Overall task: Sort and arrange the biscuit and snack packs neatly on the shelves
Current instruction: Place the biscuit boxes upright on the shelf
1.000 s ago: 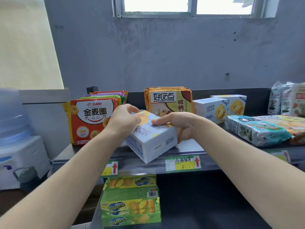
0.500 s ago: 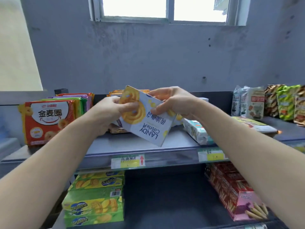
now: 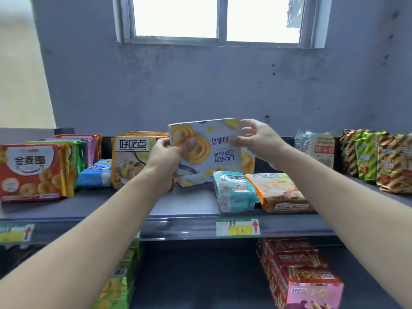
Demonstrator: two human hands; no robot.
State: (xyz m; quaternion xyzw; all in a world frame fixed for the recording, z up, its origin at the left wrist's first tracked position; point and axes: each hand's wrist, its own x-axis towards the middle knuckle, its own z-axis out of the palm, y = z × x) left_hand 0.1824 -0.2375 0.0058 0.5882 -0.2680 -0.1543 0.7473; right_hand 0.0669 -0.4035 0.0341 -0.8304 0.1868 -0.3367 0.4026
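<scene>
A white Landy cookie box (image 3: 214,148) with yellow swirl cookies printed on it is held upside down above the top shelf (image 3: 189,204), its face toward me. My left hand (image 3: 171,152) grips its left edge, thumb on the front. On the box's right edge rests my right hand (image 3: 256,141), fingers spread, only the fingertips touching. A second white box (image 3: 191,178) stands on the shelf behind and below the held one. An orange biscuit pack (image 3: 129,161) stands to the left of the box.
Red and coloured ring-biscuit packs (image 3: 33,172) stand at the shelf's left, with a blue pack (image 3: 95,172) lying beside them. A teal pack (image 3: 234,190) and an orange pack (image 3: 278,192) lie flat at centre right. Striped bags (image 3: 379,159) stand far right. Red stick-biscuit boxes (image 3: 298,270) and green boxes (image 3: 118,284) fill the lower shelf.
Both hands lifted the Landy box off the shelf front, turned it face toward me and carried it back toward the second white box. The right hand's fingers have loosened and spread.
</scene>
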